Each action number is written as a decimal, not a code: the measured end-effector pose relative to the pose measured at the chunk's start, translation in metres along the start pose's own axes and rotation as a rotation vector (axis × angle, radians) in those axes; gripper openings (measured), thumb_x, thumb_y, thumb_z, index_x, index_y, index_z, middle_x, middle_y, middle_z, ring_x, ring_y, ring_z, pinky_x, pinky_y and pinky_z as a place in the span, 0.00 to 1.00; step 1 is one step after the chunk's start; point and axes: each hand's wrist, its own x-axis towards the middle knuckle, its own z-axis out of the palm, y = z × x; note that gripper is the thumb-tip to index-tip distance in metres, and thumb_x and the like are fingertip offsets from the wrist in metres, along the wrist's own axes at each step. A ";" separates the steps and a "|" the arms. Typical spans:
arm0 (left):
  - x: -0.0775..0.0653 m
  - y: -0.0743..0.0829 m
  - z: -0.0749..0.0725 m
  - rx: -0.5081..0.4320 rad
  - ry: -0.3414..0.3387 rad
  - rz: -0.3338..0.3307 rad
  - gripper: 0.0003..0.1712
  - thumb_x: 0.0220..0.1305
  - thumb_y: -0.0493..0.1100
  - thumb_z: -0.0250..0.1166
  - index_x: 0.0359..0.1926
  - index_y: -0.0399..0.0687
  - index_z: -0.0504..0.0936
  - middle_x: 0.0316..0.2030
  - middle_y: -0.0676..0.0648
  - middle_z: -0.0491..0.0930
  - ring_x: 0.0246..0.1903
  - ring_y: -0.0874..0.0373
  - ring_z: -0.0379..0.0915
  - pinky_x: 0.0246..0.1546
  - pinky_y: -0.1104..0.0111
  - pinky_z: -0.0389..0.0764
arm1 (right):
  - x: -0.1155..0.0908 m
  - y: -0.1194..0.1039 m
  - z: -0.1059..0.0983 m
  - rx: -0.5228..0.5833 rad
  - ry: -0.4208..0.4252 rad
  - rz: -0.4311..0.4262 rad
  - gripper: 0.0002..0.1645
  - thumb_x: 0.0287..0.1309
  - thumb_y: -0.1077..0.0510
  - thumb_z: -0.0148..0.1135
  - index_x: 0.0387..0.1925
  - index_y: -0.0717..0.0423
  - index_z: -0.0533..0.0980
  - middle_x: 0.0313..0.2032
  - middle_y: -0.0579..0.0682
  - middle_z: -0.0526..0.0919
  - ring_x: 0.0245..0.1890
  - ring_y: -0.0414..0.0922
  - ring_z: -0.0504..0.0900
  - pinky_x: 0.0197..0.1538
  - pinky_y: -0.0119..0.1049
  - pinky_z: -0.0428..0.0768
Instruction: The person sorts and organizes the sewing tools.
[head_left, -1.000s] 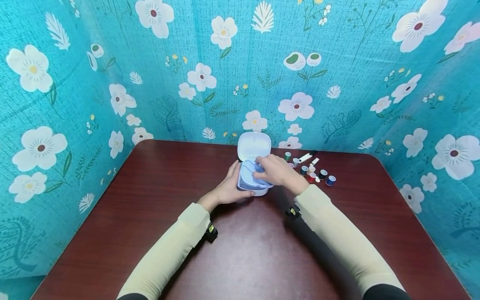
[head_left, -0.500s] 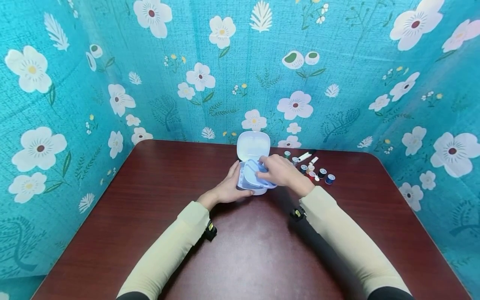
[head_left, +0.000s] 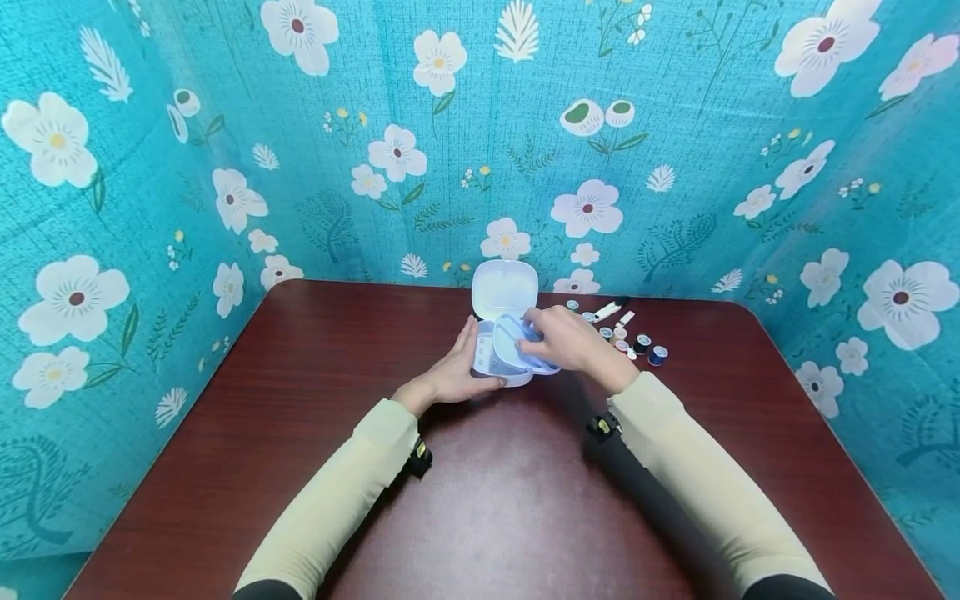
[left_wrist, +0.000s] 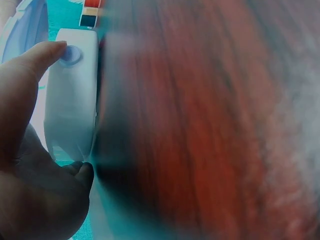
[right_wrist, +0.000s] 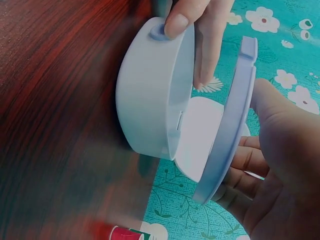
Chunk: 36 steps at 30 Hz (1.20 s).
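A small pale plastic box [head_left: 517,381] stands on the table with its lid [head_left: 505,287] tipped back. My left hand [head_left: 450,379] holds it by the left side, and in the left wrist view the thumb touches the round button [left_wrist: 72,54] on its front. With my right hand [head_left: 567,337] I grip a light blue tray insert [head_left: 507,340], tilted over the right part of the box. In the right wrist view a gap separates the tray [right_wrist: 227,130] from the box's rim. Some small items show in the box's left part; the tray hides the rest.
Several thread spools lie right of the box, among them a black one [head_left: 642,344] and a blue one [head_left: 657,356]. Near them is a white tool with a dark end [head_left: 609,312]. A flowered turquoise cloth [head_left: 337,150] hangs behind the table [head_left: 337,350].
My right hand has moved slightly right with the tray, uncovering more of the box's left part. My left hand keeps its hold on the box.
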 end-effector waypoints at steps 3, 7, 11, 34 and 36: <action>0.000 -0.001 -0.001 0.014 -0.003 0.000 0.67 0.51 0.68 0.63 0.73 0.45 0.30 0.73 0.46 0.25 0.70 0.50 0.39 0.64 0.59 0.57 | -0.002 0.000 -0.001 0.005 0.007 0.000 0.22 0.51 0.46 0.63 0.41 0.59 0.77 0.17 0.44 0.70 0.19 0.41 0.68 0.19 0.34 0.65; -0.001 -0.002 -0.002 0.024 -0.017 -0.014 0.68 0.50 0.70 0.62 0.73 0.43 0.30 0.72 0.46 0.24 0.70 0.49 0.41 0.64 0.59 0.57 | -0.005 0.000 -0.001 0.003 0.011 -0.007 0.23 0.52 0.45 0.62 0.42 0.59 0.77 0.16 0.44 0.69 0.18 0.41 0.67 0.19 0.34 0.63; -0.001 -0.003 -0.002 0.009 -0.030 -0.021 0.68 0.50 0.70 0.63 0.73 0.44 0.29 0.72 0.47 0.24 0.70 0.50 0.41 0.64 0.59 0.57 | -0.008 0.000 0.000 0.001 0.012 -0.009 0.22 0.53 0.45 0.62 0.41 0.58 0.77 0.15 0.44 0.67 0.18 0.41 0.66 0.18 0.35 0.62; 0.000 -0.004 0.003 -0.094 -0.013 -0.005 0.68 0.49 0.66 0.66 0.73 0.46 0.29 0.72 0.43 0.30 0.69 0.53 0.41 0.65 0.63 0.54 | -0.026 -0.009 0.004 -0.040 0.002 -0.007 0.25 0.51 0.43 0.63 0.44 0.57 0.77 0.12 0.43 0.65 0.14 0.40 0.62 0.16 0.33 0.58; 0.000 -0.004 0.003 -0.103 -0.011 -0.007 0.68 0.49 0.66 0.66 0.73 0.46 0.29 0.72 0.43 0.30 0.69 0.53 0.40 0.65 0.62 0.54 | -0.027 -0.011 0.004 -0.049 0.016 -0.023 0.25 0.51 0.43 0.63 0.43 0.58 0.78 0.12 0.43 0.64 0.13 0.41 0.60 0.16 0.34 0.56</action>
